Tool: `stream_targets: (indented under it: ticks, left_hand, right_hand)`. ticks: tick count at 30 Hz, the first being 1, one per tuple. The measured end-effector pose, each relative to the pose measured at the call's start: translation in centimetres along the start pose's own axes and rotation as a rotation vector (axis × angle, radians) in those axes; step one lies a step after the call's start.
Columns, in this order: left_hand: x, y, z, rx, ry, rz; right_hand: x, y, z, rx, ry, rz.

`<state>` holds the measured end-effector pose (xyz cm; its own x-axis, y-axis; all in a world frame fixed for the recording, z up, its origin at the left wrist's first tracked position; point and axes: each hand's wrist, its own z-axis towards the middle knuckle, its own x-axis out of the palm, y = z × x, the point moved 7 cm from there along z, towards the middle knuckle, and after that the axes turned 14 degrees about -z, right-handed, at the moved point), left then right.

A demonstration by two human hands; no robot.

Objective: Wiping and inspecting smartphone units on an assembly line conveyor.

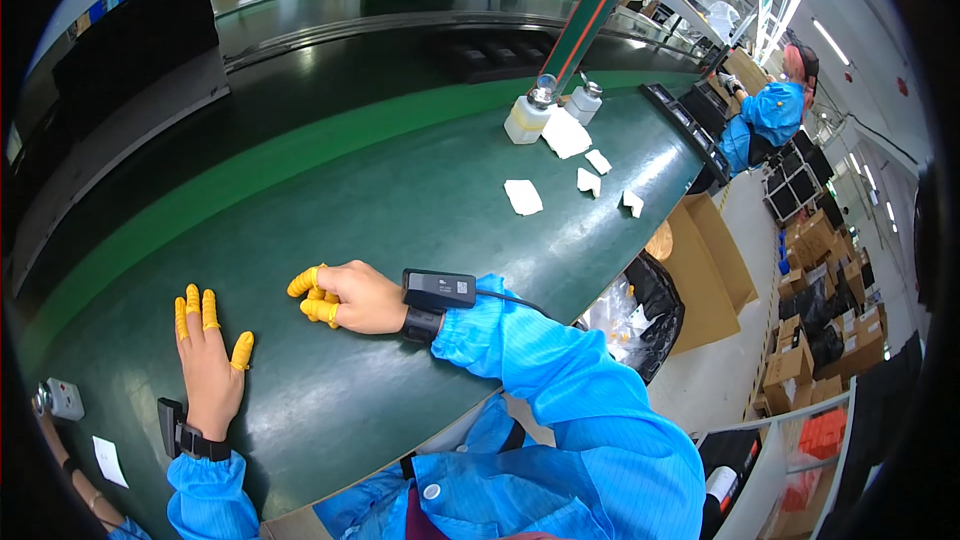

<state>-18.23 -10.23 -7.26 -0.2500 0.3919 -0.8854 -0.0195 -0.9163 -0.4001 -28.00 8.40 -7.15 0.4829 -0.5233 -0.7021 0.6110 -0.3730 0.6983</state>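
My left hand (pixel 211 370) lies over the green worktop (pixel 400 210), fingers stretched and thumb spread, with nothing in it. To its right and a little farther off, my right hand (pixel 358 297) is turned leftward with its fingers curled in; I see nothing held there. Yellow finger cots cover fingertips on both hands. A black strap circles each wrist, and the right one carries a small black box (pixel 439 288) with a cable running along my blue sleeve.
White bottles (pixel 527 120) and white wipes (pixel 522 197) sit toward the far right of the bench. Another person's arm (pixel 88 488) enters at lower left near a bottle (pixel 65 399). A co-worker in blue (pixel 772 112) works far right. Cardboard boxes (pixel 705 275) and a black-lined bin (pixel 655 315) stand beside the bench.
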Motion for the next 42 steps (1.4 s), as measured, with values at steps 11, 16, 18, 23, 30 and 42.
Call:
stream_targets:
  ticks: [11,16,18,23,30,42]
  left_hand:
    - [0.13,-0.01,0.19,-0.001,-0.001,0.0]
    - [-0.11,-0.21,0.11,-0.003,0.004,0.003]
    - [0.01,0.0,0.08,-0.009,0.008,0.007]
    - [-0.04,-0.17,0.08,-0.005,-0.003,-0.007]
    - [0.06,0.01,0.14,-0.036,0.05,0.048]
    - [0.08,0.03,0.09,-0.022,0.037,0.045]
  right_hand:
    - [-0.15,0.05,-0.04,0.014,0.014,0.02]
    - [-0.24,0.25,-0.07,0.0,0.008,0.01]
    - [-0.19,0.24,-0.06,-0.001,0.01,-0.005]
    - [-0.16,0.17,-0.06,0.029,0.021,0.029]
    - [-0.16,0.07,-0.05,0.024,0.018,0.003]
    - [-0.25,0.27,-0.13,0.001,-0.008,0.0]
